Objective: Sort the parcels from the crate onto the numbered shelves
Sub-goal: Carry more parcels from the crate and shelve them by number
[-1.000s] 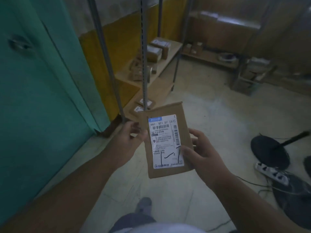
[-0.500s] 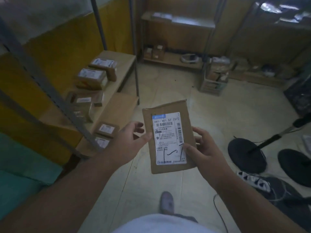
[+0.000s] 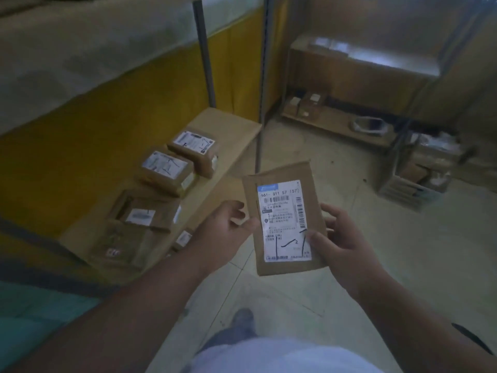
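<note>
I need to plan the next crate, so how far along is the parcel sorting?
Done: several boxed parcels already lie on the low shelf at left. In hand: a flat envelope, label up, held by the left hand and the right hand over the floor, not yet shelved. Left: the crate at right appears to hold more parcels; how many cannot be told.

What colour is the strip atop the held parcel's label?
Blue, across the top of the white label on the brown parcel; head view.

Dim room; pale tiled floor; yellow lower wall, grey above; metal rack uprights.
</note>
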Demonstrator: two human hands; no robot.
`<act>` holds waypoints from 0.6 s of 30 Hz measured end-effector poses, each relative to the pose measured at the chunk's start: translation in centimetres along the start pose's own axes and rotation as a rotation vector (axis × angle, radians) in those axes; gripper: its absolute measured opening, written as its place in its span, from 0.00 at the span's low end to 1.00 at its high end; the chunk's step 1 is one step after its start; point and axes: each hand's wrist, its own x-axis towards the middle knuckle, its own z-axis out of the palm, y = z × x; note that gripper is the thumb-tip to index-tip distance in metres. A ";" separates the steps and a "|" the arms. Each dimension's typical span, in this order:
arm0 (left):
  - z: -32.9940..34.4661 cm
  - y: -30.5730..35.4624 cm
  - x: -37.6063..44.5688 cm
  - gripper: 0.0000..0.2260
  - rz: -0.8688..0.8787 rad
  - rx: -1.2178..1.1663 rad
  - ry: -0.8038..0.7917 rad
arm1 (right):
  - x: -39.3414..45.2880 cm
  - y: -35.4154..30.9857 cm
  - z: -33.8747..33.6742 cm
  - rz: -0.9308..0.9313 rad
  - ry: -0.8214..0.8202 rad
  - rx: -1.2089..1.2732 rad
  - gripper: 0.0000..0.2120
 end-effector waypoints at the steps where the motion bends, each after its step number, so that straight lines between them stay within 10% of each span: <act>1: 0.0 0.4 1.8 0.29 -0.013 0.002 -0.004 | 1.7 -0.3 -0.5 0.007 0.001 -0.010 0.25; 9: 1.8 3.8 11.9 0.20 -0.108 -0.075 0.101 | 14.1 -2.0 -4.7 0.018 -0.150 -0.037 0.22; 18: 5.9 5.5 15.4 0.31 -0.328 -0.189 0.503 | 28.5 -3.6 -7.2 0.075 -0.494 -0.117 0.23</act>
